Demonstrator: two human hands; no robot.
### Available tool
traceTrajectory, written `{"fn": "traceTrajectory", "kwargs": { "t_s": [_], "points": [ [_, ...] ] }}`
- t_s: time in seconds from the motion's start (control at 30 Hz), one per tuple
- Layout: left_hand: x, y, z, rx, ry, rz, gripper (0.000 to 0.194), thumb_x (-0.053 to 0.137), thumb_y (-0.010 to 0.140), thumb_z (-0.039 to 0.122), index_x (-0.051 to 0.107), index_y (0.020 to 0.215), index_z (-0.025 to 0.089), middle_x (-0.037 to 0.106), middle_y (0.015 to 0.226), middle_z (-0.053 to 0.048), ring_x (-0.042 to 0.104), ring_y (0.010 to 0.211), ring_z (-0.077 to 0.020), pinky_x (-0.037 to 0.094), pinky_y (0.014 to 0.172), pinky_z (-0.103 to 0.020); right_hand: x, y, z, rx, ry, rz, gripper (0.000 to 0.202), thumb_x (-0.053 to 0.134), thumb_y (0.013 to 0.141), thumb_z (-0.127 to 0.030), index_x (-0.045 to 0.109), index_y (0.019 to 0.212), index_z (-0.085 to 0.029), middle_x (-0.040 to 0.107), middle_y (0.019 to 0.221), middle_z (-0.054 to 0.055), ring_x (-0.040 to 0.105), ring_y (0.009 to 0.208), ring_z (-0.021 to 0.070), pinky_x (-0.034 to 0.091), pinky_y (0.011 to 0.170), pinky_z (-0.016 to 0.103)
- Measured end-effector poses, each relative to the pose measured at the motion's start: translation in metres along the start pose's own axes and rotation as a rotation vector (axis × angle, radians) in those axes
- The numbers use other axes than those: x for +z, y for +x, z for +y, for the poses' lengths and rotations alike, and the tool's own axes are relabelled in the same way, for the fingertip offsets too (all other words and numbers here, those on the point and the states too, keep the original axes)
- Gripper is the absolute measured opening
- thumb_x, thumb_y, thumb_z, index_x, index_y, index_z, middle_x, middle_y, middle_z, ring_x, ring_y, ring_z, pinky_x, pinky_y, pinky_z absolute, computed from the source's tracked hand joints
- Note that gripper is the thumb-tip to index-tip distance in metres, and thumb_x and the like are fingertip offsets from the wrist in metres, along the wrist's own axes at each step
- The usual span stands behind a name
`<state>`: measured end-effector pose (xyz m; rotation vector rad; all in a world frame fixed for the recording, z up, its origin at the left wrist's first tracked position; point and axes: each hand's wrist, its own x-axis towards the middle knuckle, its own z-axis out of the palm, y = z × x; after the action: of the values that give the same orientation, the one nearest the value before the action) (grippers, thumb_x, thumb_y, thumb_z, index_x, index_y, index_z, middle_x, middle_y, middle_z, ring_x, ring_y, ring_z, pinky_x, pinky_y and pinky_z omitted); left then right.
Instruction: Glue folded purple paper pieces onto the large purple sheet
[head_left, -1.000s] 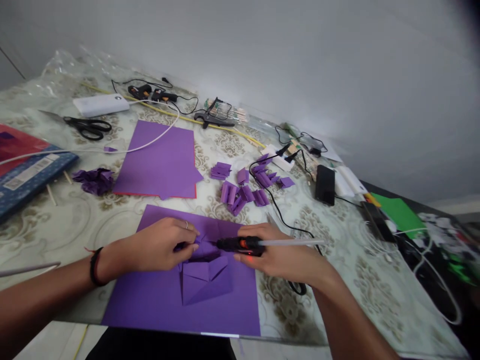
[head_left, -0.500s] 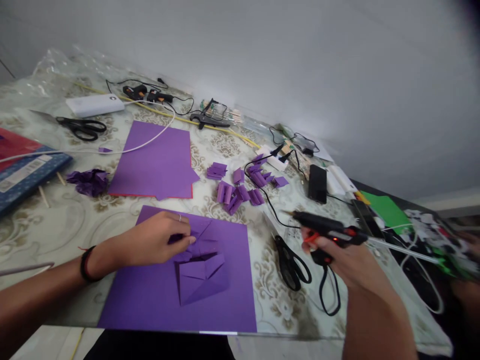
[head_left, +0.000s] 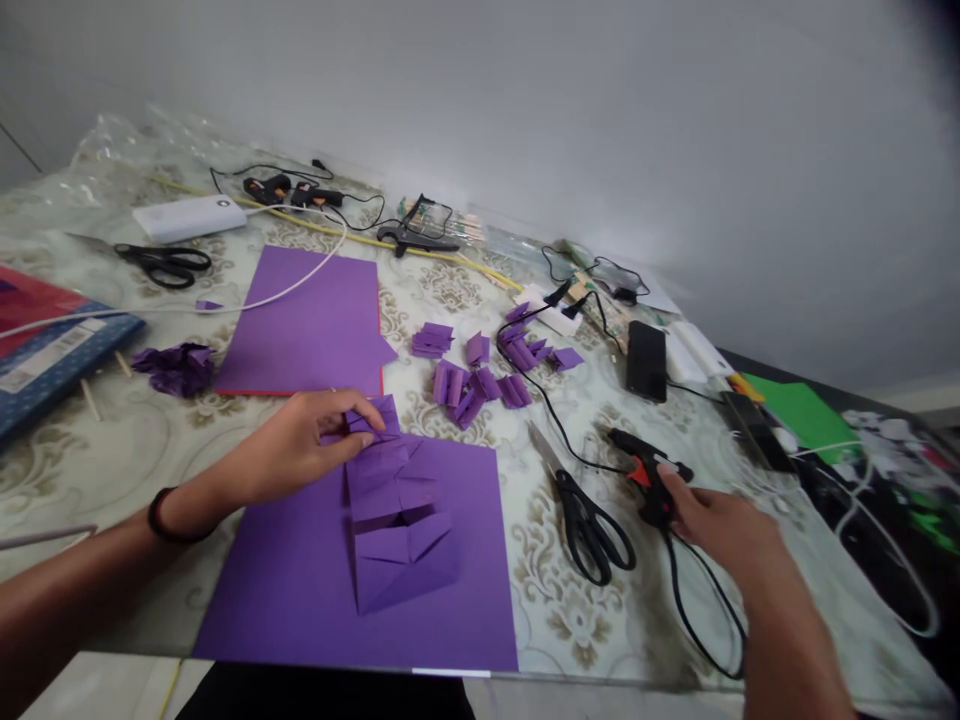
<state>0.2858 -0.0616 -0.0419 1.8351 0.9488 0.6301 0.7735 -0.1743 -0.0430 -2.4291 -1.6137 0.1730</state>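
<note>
My left hand (head_left: 292,450) pinches the upper end of a folded purple paper strip (head_left: 401,505) between thumb and fingers. Several overlapping flaps make up this strip, which rests on a flat purple sheet (head_left: 277,590) at the table's front edge. To the right, my right hand (head_left: 724,530) has its thumb on a black glue gun (head_left: 658,490) with a red trigger, low over the tabletop; its other fingers are partly hidden. Whether the gun touches the cloth I cannot tell. Black-handled scissors (head_left: 592,530) lie between the sheet and the gun.
Small folded purple pieces (head_left: 469,390) lie beyond the sheet. Another purple sheet (head_left: 307,320) and crumpled purple paper (head_left: 176,370) are at left. The glue gun's cord runs to a white power strip (head_left: 551,312). A black box-shaped device (head_left: 646,360) and green sheet (head_left: 795,415) stand right.
My right hand has lowered the glue gun toward the table, its nozzle swinging away from me. My left hand has moved up and lifted the strip's far end, showing more flaps.
</note>
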Motion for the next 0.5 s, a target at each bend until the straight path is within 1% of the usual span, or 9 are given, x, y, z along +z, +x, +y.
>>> {"fn": "traceTrajectory", "kwargs": {
  "t_s": [0.07, 0.1, 0.13, 0.17, 0.23, 0.3, 0.37, 0.43, 0.5],
  "points": [
    [0.003, 0.0, 0.0, -0.026, -0.031, 0.012, 0.018, 0.065, 0.093, 0.03, 0.071, 0.103, 0.017, 0.073, 0.089, -0.002, 0.059, 0.065, -0.0122, 0.049, 0.061, -0.024, -0.011, -0.004, -0.016, 0.07, -0.155, 0.101, 0.043, 0.073, 0.084, -0.052, 0.06, 0.05, -0.029, 0.061, 0.047, 0.008, 0.051, 0.036, 0.0249, 0.039, 0.046, 0.043],
    [0.005, 0.0, 0.001, -0.037, -0.041, 0.015, 0.019, 0.066, 0.092, 0.03, 0.07, 0.106, 0.018, 0.072, 0.089, -0.002, 0.059, 0.065, -0.012, 0.05, 0.061, -0.024, -0.015, -0.007, -0.03, 0.065, -0.154, 0.119, 0.036, 0.072, 0.085, -0.051, 0.063, 0.057, -0.029, 0.066, 0.054, 0.009, 0.057, 0.042, 0.0285, 0.043, 0.049, 0.045],
    [0.007, 0.001, 0.002, -0.045, -0.046, 0.016, 0.022, 0.066, 0.092, 0.031, 0.069, 0.11, 0.018, 0.071, 0.087, -0.001, 0.059, 0.065, -0.0119, 0.049, 0.061, -0.024, -0.017, -0.01, -0.049, -0.027, -0.074, 0.094, 0.026, 0.07, 0.089, -0.048, 0.069, 0.072, -0.029, 0.075, 0.072, 0.01, 0.069, 0.059, 0.0316, 0.051, 0.06, 0.047],
    [0.01, 0.002, 0.004, -0.052, -0.05, 0.012, 0.024, 0.067, 0.092, 0.031, 0.068, 0.113, 0.018, 0.07, 0.085, -0.001, 0.059, 0.064, -0.0122, 0.049, 0.06, -0.024, -0.017, -0.015, -0.071, -0.138, 0.029, 0.146, 0.022, 0.066, 0.093, -0.046, 0.071, 0.083, -0.027, 0.078, 0.088, 0.013, 0.074, 0.076, 0.0335, 0.056, 0.075, 0.05],
    [0.016, 0.005, 0.009, -0.061, -0.065, -0.012, 0.027, 0.067, 0.092, 0.03, 0.067, 0.116, 0.019, 0.068, 0.081, 0.0, 0.062, 0.066, -0.0136, 0.05, 0.06, -0.024, -0.011, -0.023, -0.12, -0.437, 0.281, 0.111, 0.021, 0.069, 0.093, -0.046, 0.071, 0.096, -0.025, 0.076, 0.113, 0.013, 0.073, 0.107, 0.0344, 0.054, 0.098, 0.051],
    [0.022, 0.009, 0.014, -0.058, -0.086, -0.045, 0.028, 0.067, 0.091, 0.029, 0.065, 0.118, 0.02, 0.07, 0.086, -0.001, 0.067, 0.072, -0.0156, 0.055, 0.065, -0.026, 0.002, -0.03, -0.165, -0.638, 0.417, -0.087, 0.021, 0.074, 0.093, -0.041, 0.07, 0.111, -0.029, 0.07, 0.134, 0.009, 0.066, 0.126, 0.0311, 0.05, 0.11, 0.051],
    [0.028, 0.013, 0.018, -0.049, -0.106, -0.077, 0.029, 0.066, 0.09, 0.028, 0.064, 0.118, 0.021, 0.073, 0.097, -0.003, 0.071, 0.08, -0.0178, 0.059, 0.071, -0.029, 0.016, -0.033, -0.195, -0.752, 0.499, -0.25, 0.037, 0.081, 0.09, -0.037, 0.067, 0.124, -0.031, 0.064, 0.147, 0.008, 0.06, 0.136, 0.0297, 0.047, 0.116, 0.051],
    [0.031, 0.016, 0.019, -0.051, -0.117, -0.093, 0.03, 0.066, 0.09, 0.028, 0.064, 0.119, 0.02, 0.073, 0.104, -0.005, 0.073, 0.085, -0.0194, 0.061, 0.075, -0.031, 0.029, -0.032, -0.209, -0.81, 0.564, -0.339, 0.046, 0.083, 0.088, -0.035, 0.065, 0.13, -0.032, 0.06, 0.152, 0.007, 0.057, 0.141, 0.0289, 0.045, 0.118, 0.053],
    [0.034, 0.017, 0.018, -0.063, -0.134, -0.105, 0.031, 0.066, 0.09, 0.028, 0.063, 0.12, 0.02, 0.074, 0.106, -0.006, 0.074, 0.087, -0.0201, 0.062, 0.076, -0.032, 0.038, -0.03, -0.21, -0.798, 0.619, -0.383, 0.047, 0.083, 0.088, -0.034, 0.066, 0.132, -0.032, 0.059, 0.153, 0.007, 0.056, 0.141, 0.0288, 0.045, 0.119, 0.053]
  ]
}}
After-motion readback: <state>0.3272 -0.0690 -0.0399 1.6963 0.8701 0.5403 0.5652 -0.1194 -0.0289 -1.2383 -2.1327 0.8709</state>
